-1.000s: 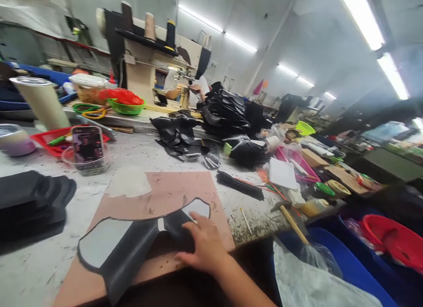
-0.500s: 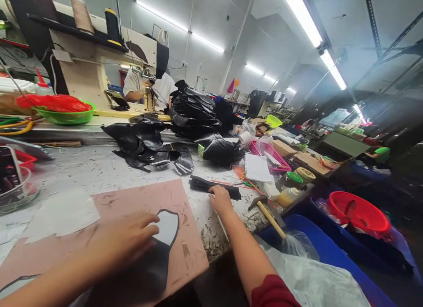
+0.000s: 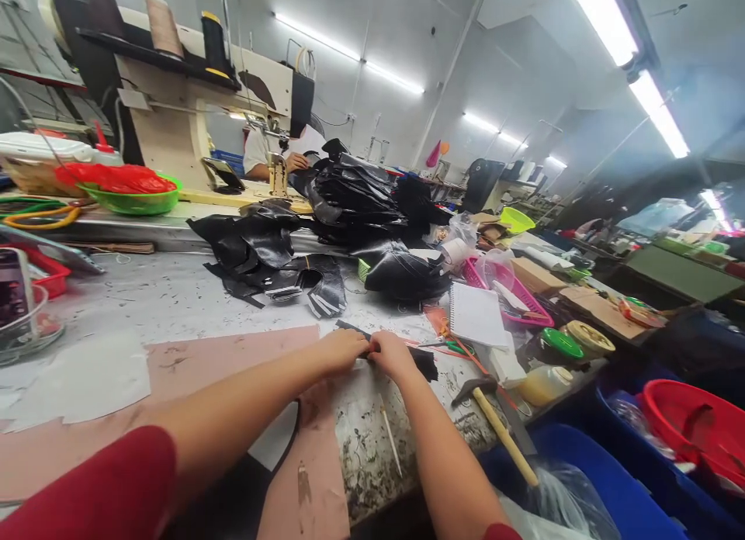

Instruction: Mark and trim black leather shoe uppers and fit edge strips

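Both of my hands meet at a stack of black strips [image 3: 424, 361] lying on the worktable. My left hand [image 3: 344, 349] rests over the stack's left part, its fingers curled down onto the strips. Beside it, my right hand [image 3: 391, 355] pinches at the middle of the stack, fingertips close to the left ones. What exactly lies between the fingertips is partly hidden. Under my left forearm, a black piece with a pale grey panel [image 3: 276, 439] lies on a pink sheet [image 3: 233, 354]. A thin white stick [image 3: 391, 435] lies just below my right hand.
Black leather-like pieces [image 3: 355, 191] are heaped by a sewing machine [image 3: 168, 121], with a person behind it. A hammer [image 3: 504, 435], spiral notebook [image 3: 474, 315], pink basket [image 3: 524, 311] and jar with green lid [image 3: 562, 344] stand right. Blue bins [image 3: 570, 455] are below the table edge.
My left hand has moved from the grey-panelled piece up and right to the black strips, joining my right hand there. The view has shifted slightly.
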Demonstrator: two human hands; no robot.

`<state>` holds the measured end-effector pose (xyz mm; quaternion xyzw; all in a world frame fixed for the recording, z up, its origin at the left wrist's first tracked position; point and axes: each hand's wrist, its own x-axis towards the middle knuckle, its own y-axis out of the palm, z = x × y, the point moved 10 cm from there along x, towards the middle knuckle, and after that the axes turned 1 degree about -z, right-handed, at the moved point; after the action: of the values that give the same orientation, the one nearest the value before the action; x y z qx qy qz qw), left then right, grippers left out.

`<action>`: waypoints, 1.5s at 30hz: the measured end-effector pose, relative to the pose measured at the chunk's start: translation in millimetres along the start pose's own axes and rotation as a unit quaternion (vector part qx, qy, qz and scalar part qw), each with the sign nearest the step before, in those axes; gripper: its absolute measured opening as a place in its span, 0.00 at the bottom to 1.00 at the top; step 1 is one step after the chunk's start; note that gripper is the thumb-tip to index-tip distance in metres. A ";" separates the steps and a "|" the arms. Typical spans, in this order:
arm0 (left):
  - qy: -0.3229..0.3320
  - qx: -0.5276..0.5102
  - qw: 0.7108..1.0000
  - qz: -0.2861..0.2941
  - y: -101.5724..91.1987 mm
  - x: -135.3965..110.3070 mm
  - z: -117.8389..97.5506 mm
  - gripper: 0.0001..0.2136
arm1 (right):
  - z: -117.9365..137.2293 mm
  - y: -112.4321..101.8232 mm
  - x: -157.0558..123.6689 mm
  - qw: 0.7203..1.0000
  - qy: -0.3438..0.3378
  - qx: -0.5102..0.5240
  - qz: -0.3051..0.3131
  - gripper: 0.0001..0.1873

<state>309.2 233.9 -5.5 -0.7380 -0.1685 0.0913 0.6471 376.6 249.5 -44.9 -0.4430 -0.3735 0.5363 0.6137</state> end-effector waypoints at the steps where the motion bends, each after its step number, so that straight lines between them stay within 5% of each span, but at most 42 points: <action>1: -0.005 0.006 1.000 0.013 4.6 3.9 -1.1 0.12 | 1.3 1.1 -2.1 1.000 -0.001 0.002 0.006 0.04; 7: -0.050 0.032 0.995 0.080 28.9 4.4 4.8 0.10 | 7.9 13.5 -11.1 0.998 -0.030 -0.010 0.049 0.04; 11: -0.061 0.032 0.993 0.097 38.1 2.4 9.8 0.13 | 10.7 19.3 -15.5 0.991 -0.052 -0.107 0.059 0.08; 21: -0.030 0.041 0.996 0.067 40.1 1.6 -1.1 0.11 | 30.2 14.2 -38.1 0.977 -0.105 -0.181 0.041 0.11; 30: -0.004 0.088 0.996 -0.029 24.5 -11.8 -16.9 0.06 | 2.8 26.1 -37.0 0.994 -0.099 -0.049 0.010 0.12; 34: 0.001 0.088 0.996 -0.033 26.8 -10.2 -16.6 0.05 | 9.8 23.0 -41.7 0.992 -0.110 -0.057 -0.018 0.14; 38: -0.016 0.079 0.997 -0.014 34.3 -6.6 -9.4 0.06 | 7.1 27.5 -47.9 0.994 -0.096 0.034 0.031 0.15; 41: -0.024 0.066 0.998 0.009 39.7 -4.7 -6.0 0.03 | -14.4 22.7 -51.2 0.981 -0.059 0.179 0.047 0.15; 45: -0.041 0.047 0.997 0.052 45.1 -2.3 -3.3 0.12 | -74.8 -11.3 -56.9 0.938 0.025 0.338 -0.071 0.22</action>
<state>314.1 225.3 -49.7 -0.7099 -0.1516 0.1630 0.6682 441.9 182.2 -57.8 -0.1951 -0.1848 0.5745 0.7731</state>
